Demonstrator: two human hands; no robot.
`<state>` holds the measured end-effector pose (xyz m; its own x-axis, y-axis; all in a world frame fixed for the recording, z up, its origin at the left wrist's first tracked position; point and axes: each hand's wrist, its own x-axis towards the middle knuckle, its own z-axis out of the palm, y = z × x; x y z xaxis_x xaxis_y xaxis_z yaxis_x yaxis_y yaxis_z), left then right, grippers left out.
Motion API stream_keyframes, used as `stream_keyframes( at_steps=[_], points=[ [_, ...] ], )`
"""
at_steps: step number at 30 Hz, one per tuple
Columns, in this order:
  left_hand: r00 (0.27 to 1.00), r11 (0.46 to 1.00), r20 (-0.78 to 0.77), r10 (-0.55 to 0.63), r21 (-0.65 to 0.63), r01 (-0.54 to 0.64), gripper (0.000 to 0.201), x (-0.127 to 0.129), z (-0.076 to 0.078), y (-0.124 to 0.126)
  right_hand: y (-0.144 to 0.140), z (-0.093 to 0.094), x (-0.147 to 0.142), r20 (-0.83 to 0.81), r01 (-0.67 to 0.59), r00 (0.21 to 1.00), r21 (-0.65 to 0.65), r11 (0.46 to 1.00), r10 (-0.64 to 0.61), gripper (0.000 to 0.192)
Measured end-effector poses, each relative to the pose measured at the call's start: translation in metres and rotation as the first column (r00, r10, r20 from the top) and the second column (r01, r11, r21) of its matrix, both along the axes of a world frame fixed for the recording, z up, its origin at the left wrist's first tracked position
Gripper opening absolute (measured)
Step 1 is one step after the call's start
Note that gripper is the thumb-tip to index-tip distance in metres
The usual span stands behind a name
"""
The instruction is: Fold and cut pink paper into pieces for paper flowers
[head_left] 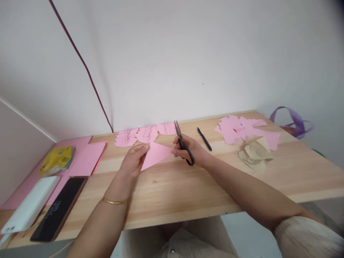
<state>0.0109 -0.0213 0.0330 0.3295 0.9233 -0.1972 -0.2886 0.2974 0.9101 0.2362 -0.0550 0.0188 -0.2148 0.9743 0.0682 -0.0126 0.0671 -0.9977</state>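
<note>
The left hand [134, 159], its forearm rising from seven o'clock, pinches the paper [156, 156] at its nine o'clock side, thumb on top. The right hand [194, 149], its forearm reaching in from four o'clock, grips the tip at three o'clock between its fingertips while also holding the scissors [180, 136], blades together and pointing roughly to eleven. The paper is a plain pink triangle, smooth and straight-edged, held above the table [172, 197]. Jagged pink cutouts [146, 134] lie near it, around twelve.
</note>
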Motion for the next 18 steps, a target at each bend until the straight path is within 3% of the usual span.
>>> stream_keyframes(
  at_steps=[4,9,13,18],
  points=[
    [0.991,1.000,0.131,0.015,-0.013,-0.014,0.024,0.006,-0.003,0.001,0.001,-0.003,-0.004,-0.095,0.090,0.991,-0.026,0.996,-0.092,0.040],
    [0.997,0.998,0.057,-0.061,0.005,0.061,0.037,0.030,-0.023,-0.013,-0.001,-0.009,-0.016,-0.155,0.168,0.972,-0.055,0.984,-0.174,0.042],
    [0.982,0.998,0.182,0.059,0.008,-0.061,0.024,0.047,-0.031,-0.023,-0.004,-0.012,-0.027,-0.141,0.161,0.976,-0.049,0.986,-0.166,0.043],
    [0.957,0.985,0.236,0.170,-0.036,-0.166,0.017,0.049,-0.028,-0.022,-0.006,-0.013,-0.034,-0.098,0.126,0.987,-0.038,0.991,-0.129,0.042]
  ],
)
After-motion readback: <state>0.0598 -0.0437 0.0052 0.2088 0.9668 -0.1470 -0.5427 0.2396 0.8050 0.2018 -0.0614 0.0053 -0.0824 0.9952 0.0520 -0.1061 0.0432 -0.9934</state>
